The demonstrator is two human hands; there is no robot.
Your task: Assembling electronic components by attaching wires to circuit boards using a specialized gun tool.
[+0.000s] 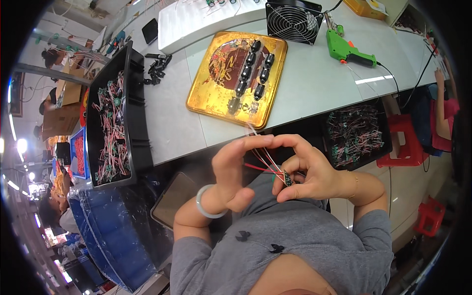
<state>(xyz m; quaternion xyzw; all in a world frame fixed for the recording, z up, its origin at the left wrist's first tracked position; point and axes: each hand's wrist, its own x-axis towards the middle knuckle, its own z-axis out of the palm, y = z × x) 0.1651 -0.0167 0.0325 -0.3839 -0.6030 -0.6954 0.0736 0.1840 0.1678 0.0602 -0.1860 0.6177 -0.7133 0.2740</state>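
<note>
Between the thumb and fingers of my right hand [318,176] is a small green circuit board [287,179]. Red and white wires [264,168] run from the board toward my other hand. My left hand [230,169] is open, its thumb well apart from its long fingers. Its fingertips meet those of my right hand above the wires, and they close round nothing I can see. Just beyond both hands, at the table edge, lies a gold tin [204,101] with small black cylindrical parts [246,72] lined up in two rows on it.
Left stands a black bin [132,113] of wired boards; another black bin [356,135] sits lower right. Loose black pieces [157,68], a white foam tray [196,27], a fan [294,23] and a green glue gun [346,49] occupy the table. Red stools [405,145] and other people are around.
</note>
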